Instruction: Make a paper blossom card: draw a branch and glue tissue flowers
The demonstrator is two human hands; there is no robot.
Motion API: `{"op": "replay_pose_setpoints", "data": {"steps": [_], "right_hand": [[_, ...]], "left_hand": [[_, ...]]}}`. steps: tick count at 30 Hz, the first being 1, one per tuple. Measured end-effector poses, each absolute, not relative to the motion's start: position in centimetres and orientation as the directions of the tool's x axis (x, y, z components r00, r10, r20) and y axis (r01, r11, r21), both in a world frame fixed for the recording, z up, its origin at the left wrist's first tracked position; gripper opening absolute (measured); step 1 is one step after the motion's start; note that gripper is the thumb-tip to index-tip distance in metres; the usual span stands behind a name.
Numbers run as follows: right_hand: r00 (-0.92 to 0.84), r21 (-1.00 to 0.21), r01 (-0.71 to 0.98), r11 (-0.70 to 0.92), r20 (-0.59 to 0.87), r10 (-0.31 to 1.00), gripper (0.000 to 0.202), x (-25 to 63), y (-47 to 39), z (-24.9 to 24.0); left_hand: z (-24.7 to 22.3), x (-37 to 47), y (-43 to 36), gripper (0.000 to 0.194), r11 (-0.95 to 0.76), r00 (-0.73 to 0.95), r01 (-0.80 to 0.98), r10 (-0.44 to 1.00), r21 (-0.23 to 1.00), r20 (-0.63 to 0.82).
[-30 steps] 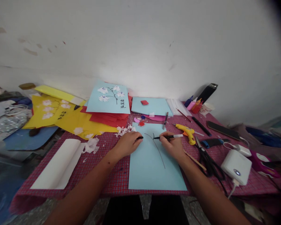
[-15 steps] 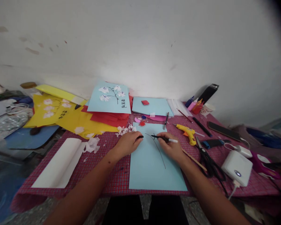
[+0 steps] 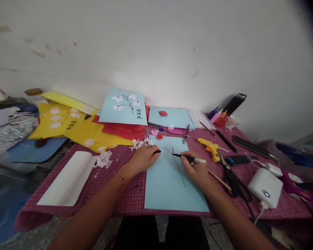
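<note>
A light blue sheet (image 3: pixel 169 194) lies on the checked cloth in front of me, with a long thin curved line and a short dark stroke near its top. My right hand (image 3: pixel 195 168) grips a black pen with a white end (image 3: pixel 189 158), its tip at the short stroke. At the sheet's upper left edge, my left hand (image 3: pixel 143 159) is closed around a small black pen cap (image 3: pixel 157 151). Behind the hands, paint palette dots (image 3: pixel 159 136) and white paper scraps (image 3: pixel 139 143) lie close to the sheet.
A blue picture with white flowers (image 3: pixel 123 116) leans at the back over red paper. To the right lie a yellow glue gun (image 3: pixel 210 149), black scissors (image 3: pixel 234 180), a phone (image 3: pixel 250 146) and a white power bank (image 3: pixel 265 187). Folded white paper (image 3: pixel 65 180) is on the left.
My right hand has moved slightly right and down with the pen, and a short dark stroke now shows beside the curve. My left hand stays at the sheet's edge.
</note>
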State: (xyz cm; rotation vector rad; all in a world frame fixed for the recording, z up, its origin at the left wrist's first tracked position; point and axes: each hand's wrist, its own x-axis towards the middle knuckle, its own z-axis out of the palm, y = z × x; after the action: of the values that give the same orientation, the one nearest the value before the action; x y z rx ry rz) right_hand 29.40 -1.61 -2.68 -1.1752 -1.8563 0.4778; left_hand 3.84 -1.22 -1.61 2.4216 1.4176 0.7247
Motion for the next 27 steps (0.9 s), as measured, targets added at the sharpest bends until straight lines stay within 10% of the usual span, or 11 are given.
{"op": "replay_pose_setpoints", "data": {"steps": [13,27], "right_hand": [[-0.254,-0.933,0.293,0.208,0.134,0.958,0.012,29.27,-1.64,-2.1],[-0.252,-0.889,0.335,0.31,0.233,0.939,0.01,29.59,-1.86,-1.87]], "left_hand": [[-1.27,3.85,-1.37,0.022,-0.479,0.399,0.759,0.878,0.441,0.266],[-1.47,3.79,-1.3,0.024,-0.479,0.401,0.756,0.878,0.447,0.263]]}}
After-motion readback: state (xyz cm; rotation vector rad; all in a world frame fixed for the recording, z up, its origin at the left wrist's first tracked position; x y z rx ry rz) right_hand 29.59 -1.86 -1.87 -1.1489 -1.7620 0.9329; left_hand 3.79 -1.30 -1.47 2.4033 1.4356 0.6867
